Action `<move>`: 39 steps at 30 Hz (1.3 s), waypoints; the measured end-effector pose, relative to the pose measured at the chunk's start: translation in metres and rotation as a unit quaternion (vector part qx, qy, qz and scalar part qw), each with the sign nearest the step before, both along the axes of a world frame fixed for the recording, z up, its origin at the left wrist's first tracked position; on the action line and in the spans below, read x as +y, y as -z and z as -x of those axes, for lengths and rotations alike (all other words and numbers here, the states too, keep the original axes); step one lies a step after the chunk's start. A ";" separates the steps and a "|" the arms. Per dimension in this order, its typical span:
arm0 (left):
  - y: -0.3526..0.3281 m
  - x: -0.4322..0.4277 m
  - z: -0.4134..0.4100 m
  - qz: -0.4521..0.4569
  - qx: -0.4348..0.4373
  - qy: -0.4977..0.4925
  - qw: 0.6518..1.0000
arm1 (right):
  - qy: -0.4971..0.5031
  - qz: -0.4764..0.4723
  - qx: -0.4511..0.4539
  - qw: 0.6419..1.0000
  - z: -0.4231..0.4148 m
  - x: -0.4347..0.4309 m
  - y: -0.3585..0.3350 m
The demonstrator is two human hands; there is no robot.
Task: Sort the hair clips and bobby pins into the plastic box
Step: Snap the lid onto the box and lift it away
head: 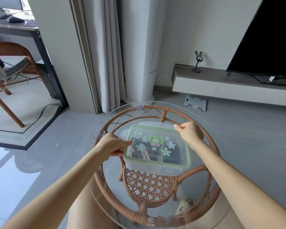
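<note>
A clear plastic box (155, 164) with a green-rimmed lid sits in the middle of the round glass table. The lid (157, 144) carries a green bear sticker and pale flower stickers. Dark hair clips and bobby pins (142, 153) show through the lid, inside the box. My left hand (112, 145) grips the box's left edge, thumb on the lid and fingers curled under the side flap. My right hand (189, 133) grips the far right corner of the lid, fingers curled over its edge.
The glass top (210, 210) rests on a rattan frame (211, 146) with a woven lower shelf. A slipper (186, 204) lies on the floor under the table. A scale (195, 102), TV stand (221, 83), curtain and rattan chair (10, 66) stand beyond.
</note>
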State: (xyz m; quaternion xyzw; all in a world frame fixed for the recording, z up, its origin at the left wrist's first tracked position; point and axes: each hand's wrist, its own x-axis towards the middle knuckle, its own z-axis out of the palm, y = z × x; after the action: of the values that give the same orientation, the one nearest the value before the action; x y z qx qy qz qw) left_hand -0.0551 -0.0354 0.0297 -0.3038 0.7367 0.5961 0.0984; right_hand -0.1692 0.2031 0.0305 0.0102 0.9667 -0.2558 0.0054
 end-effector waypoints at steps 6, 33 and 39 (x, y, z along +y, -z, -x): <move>-0.003 0.000 0.000 -0.014 -0.003 -0.001 1.000 | -0.005 0.001 0.005 1.000 0.000 0.001 -0.002; -0.011 0.007 -0.002 0.043 -0.013 0.035 0.998 | -0.031 -0.071 0.081 0.994 -0.003 0.005 0.006; -0.009 0.008 -0.002 0.059 -0.015 0.041 0.997 | -0.039 -0.072 0.121 0.989 -0.005 0.012 0.021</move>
State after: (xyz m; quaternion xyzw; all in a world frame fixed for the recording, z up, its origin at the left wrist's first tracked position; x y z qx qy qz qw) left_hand -0.0527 -0.0272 0.0392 -0.2871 0.7809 0.5426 0.1159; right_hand -0.1643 0.2155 0.0099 -0.0579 0.9757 -0.1850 -0.1021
